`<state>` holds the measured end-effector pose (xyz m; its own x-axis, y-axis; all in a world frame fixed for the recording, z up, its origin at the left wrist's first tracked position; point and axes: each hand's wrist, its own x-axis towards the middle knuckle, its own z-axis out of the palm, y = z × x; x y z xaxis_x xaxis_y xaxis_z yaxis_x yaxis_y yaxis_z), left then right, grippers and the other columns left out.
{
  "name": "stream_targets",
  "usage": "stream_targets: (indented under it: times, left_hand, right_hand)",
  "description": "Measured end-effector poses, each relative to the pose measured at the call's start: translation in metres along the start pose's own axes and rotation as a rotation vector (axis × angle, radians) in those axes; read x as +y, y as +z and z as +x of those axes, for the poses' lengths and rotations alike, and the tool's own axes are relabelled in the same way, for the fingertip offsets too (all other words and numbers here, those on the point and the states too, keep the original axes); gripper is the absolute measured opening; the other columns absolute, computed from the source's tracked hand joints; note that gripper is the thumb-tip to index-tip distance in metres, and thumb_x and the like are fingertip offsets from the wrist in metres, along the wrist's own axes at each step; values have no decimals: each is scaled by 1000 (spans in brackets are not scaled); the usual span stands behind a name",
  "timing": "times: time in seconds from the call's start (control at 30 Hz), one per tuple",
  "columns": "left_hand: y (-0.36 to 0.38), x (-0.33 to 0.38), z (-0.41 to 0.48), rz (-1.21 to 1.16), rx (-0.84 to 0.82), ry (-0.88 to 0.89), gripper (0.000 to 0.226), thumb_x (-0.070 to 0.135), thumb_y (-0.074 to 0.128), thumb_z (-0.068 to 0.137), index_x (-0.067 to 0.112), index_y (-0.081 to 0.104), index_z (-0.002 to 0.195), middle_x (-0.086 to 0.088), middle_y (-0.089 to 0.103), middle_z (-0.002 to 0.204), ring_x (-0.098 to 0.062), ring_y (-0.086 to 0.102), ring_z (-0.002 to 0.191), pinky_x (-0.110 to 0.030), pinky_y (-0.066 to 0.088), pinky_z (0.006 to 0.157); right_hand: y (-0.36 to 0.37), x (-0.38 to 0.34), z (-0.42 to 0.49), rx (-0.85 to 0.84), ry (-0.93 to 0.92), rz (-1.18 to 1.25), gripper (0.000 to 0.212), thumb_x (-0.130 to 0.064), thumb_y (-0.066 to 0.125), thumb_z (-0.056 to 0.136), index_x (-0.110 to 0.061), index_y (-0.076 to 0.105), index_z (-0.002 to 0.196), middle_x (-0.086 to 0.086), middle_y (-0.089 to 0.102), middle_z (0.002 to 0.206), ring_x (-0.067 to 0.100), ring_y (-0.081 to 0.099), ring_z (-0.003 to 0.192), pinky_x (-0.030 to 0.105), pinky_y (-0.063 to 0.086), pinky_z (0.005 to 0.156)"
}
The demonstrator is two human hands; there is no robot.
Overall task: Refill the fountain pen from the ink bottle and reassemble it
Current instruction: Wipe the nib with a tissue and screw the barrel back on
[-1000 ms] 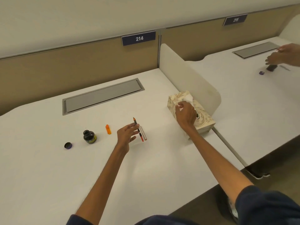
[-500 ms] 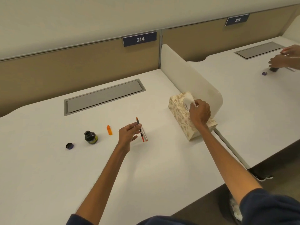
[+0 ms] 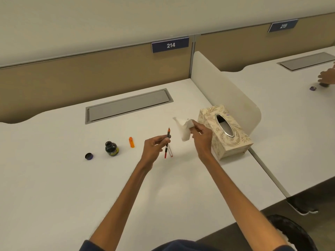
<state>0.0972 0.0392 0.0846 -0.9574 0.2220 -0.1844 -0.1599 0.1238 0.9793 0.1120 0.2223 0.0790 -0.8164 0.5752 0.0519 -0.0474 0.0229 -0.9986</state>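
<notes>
My left hand (image 3: 154,146) pinches the fountain pen's nib section (image 3: 167,140) and holds it above the desk, nib pointing away from me. A clear barrel piece (image 3: 170,153) lies on the white desk (image 3: 54,187) just beneath it. My right hand (image 3: 201,136) grips a white tissue (image 3: 184,128), held in the air to the right of the nib. The open ink bottle (image 3: 111,148) stands to the left, with its dark lid (image 3: 89,156) further left. An orange pen cap (image 3: 131,142) lies between the bottle and my left hand.
A patterned tissue box (image 3: 226,131) sits at the desk's right side against a white divider (image 3: 226,93). A grey cable hatch (image 3: 128,105) lies at the back. Another person's hand (image 3: 327,77) works at the neighbouring desk.
My right hand has pulled a tissue out of the box and brought it left toward the pen. My left hand has kept the nib section in about the same place.
</notes>
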Motion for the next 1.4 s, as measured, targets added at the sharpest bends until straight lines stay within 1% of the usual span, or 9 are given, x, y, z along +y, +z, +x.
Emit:
stream_targets:
  times: [0.17,0.33,0.5,0.63,0.77,0.87,1.07,1.17,1.4]
  left_hand:
    - [5,-3,-13,51,-61,27,15,25,63,93,22,74,103,4,75,98,6,67,83,-25,50,76]
    - [1,-6,-18,36,-71,-5,19,24,63,93,18,73,108,3,75,97,7,66,85,-25,49,75]
    - [1,-3,-20,5,-67,-19,19,22,63,93,15,73,108,3,74,97,7,66,84,-25,48,75]
    - [2,0,-20,-6,-78,-18,18,22,63,93,17,74,107,2,74,97,7,67,84,-27,48,77]
    - [5,2,-21,9,-94,-8,16,23,63,94,19,74,105,1,74,98,6,66,83,-25,47,75]
    - [8,3,-20,16,-72,-6,17,23,63,94,18,74,105,0,74,100,1,66,84,-26,47,75]
    - [4,2,-18,-12,-84,-38,17,25,62,94,20,74,106,-1,74,101,4,66,86,-27,49,79]
    - [4,3,-17,-31,-100,-46,15,25,63,94,22,74,103,0,74,101,5,67,88,-32,50,86]
    - [5,5,-16,-7,-139,-48,17,26,61,95,18,75,101,7,74,103,-1,66,94,-31,49,84]
  right_hand:
    - [7,2,-9,-51,88,194,34,6,52,95,-7,70,120,0,72,113,4,66,92,19,55,69]
    - [4,1,-4,29,110,241,40,15,44,91,-12,72,81,-2,70,95,18,65,94,19,56,66]
    - [-3,3,-1,-50,79,109,44,18,37,88,-13,65,74,1,65,91,20,67,77,20,55,59]
    - [-8,7,0,-92,-138,-178,44,19,39,83,-11,72,81,0,69,93,27,69,94,28,56,71]
    - [-10,3,1,-201,-340,-359,36,14,44,90,-5,71,104,-2,65,112,16,61,110,6,44,80]
    - [-9,0,-1,-246,-391,-386,30,-1,49,97,-8,70,118,-2,63,126,5,57,113,5,45,79]
    - [-5,-5,-10,-181,-406,-297,30,1,55,96,-12,72,117,-8,71,109,6,67,96,15,52,76]
    - [-5,-10,-11,-166,-365,-254,38,2,58,93,-15,60,126,-4,72,99,-2,69,89,14,54,77]
    - [1,-6,-9,-121,-364,-245,32,12,55,87,-9,76,97,0,75,110,6,68,106,18,52,79]
